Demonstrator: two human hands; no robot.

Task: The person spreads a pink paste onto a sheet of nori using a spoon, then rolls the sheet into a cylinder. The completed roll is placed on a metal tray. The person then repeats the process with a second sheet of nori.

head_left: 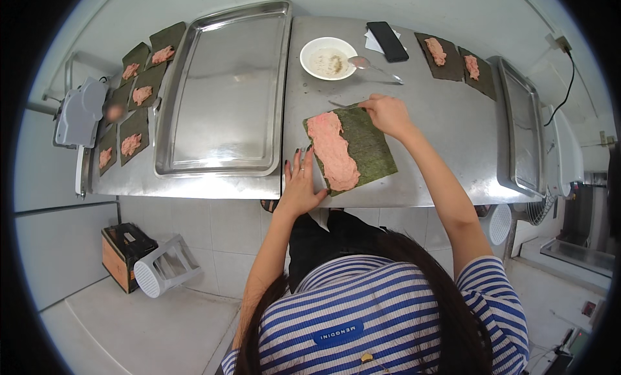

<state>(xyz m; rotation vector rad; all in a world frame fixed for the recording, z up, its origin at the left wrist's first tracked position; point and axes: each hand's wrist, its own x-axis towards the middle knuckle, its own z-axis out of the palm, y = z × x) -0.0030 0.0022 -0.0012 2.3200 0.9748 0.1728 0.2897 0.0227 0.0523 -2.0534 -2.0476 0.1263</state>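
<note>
On the steel tabletop (446, 116), near its front edge, lies a dark green rectangular seaweed sheet (369, 145), its long axis running from about eleven o'clock to five o'clock. A thick strip of pink minced paste (332, 150) covers its left side along the same slant.

The left hand (299, 184) lies flat with fingers spread, fingertips touching the sheet's lower left edge at about seven o'clock from its middle. The right hand (387, 113) is closed around the handle of a thin metal utensil (343, 106) at the sheet's upper corner, about twelve o'clock; the utensil's tip points toward nine o'clock.

At eleven o'clock from the sheet stands one round white bowl (328, 58) with pale residue inside, a metal spoon (372, 67) resting just beside it to the right. One black phone (387, 41) lies on white paper at one o'clock. Two more seaweed pieces with pink paste (453, 58) sit at two o'clock, near a steel tray at the right edge (521, 129). One large empty steel tray (223, 90) fills the space at nine to ten o'clock; beyond it, six small paste-topped seaweed pieces (139, 97) lie in a line. Nothing stands between the hands and the sheet.
</note>
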